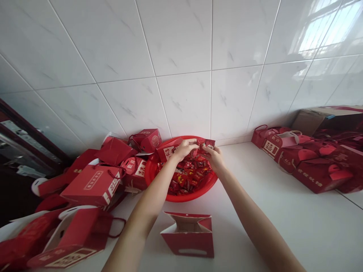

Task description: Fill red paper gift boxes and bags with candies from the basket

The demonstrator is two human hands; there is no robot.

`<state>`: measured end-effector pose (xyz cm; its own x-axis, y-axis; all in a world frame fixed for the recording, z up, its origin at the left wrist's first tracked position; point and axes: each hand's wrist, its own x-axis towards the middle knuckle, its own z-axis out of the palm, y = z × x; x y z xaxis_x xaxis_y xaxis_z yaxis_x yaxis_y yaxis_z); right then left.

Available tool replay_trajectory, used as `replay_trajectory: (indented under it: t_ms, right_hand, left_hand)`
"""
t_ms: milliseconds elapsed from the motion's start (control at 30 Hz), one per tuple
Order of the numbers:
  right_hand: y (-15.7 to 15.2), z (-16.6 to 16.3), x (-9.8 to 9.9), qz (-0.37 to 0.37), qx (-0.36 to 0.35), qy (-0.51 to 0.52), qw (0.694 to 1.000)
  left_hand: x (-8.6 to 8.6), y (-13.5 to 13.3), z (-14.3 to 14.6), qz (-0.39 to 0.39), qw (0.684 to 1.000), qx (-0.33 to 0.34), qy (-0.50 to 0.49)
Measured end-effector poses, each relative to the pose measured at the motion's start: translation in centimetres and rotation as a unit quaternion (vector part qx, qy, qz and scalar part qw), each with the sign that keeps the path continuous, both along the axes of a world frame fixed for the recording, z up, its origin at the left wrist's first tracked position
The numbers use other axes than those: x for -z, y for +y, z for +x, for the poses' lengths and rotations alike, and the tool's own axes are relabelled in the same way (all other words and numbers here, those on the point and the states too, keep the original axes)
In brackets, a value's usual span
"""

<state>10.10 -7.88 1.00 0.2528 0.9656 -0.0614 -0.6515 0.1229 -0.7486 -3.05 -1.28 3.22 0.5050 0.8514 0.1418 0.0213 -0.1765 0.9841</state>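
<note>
A round red plastic basin [202,194] stands against the tiled wall, filled with red-wrapped candies [188,175]. Over its far side, my left hand [185,149] has its fingers curled, with a red wrapper under the fingertips. My right hand [215,158] is beside it, thumb and fingers closed on a red wrapped candy [209,143]. Part of what the left hand grips is hidden by its fingers. In front of the basin, between my forearms, an upright red paper gift box [188,241] has its top open and its inside partly visible.
Several red gift boxes [90,183] with cord handles are piled to the left, some touching the basin. More red boxes [309,170] lie on the right, by a cardboard carton [312,120]. A white-tiled wall [184,102] rises behind the white counter [255,200].
</note>
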Motion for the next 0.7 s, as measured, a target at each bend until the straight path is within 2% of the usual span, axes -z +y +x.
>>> replay_trajectory:
  t_ms: [100,233,300,367,433,533,600,700]
  right_hand:
    - [0.2,0.0,0.2,0.008,0.007,0.007,1.0]
    - [0.4,0.0,0.4,0.019,0.042,0.013,0.999]
    - [0.4,0.0,0.3,0.027,0.06,0.016,0.998]
    - [0.3,0.1,0.2,0.027,0.068,0.02,0.997]
    - [0.2,0.2,0.2,0.023,0.068,0.023,0.997]
    - [0.3,0.3,0.3,0.024,0.061,0.023,0.998]
    - [0.4,0.2,0.4,0.026,0.058,0.019,0.998]
    - [0.4,0.2,0.5,0.023,0.058,0.014,0.998]
  left_hand:
    - [0.2,0.2,0.3,0.009,0.999,-0.034,0.001]
    - [0.8,0.6,0.4,-0.017,0.996,-0.085,-0.004]
    - [1.3,0.9,0.4,-0.02,0.996,-0.084,0.038]
    - [2.0,1.0,0.4,0.01,0.989,-0.07,0.128]
    - [2.6,0.8,0.4,0.05,0.971,-0.008,0.234]
    - [3.2,0.4,0.8,0.072,0.923,0.14,0.352]
    - [3.5,0.0,1.1,0.078,0.888,0.22,0.397]
    - [3.8,-0.2,1.5,0.103,0.856,0.276,0.425]
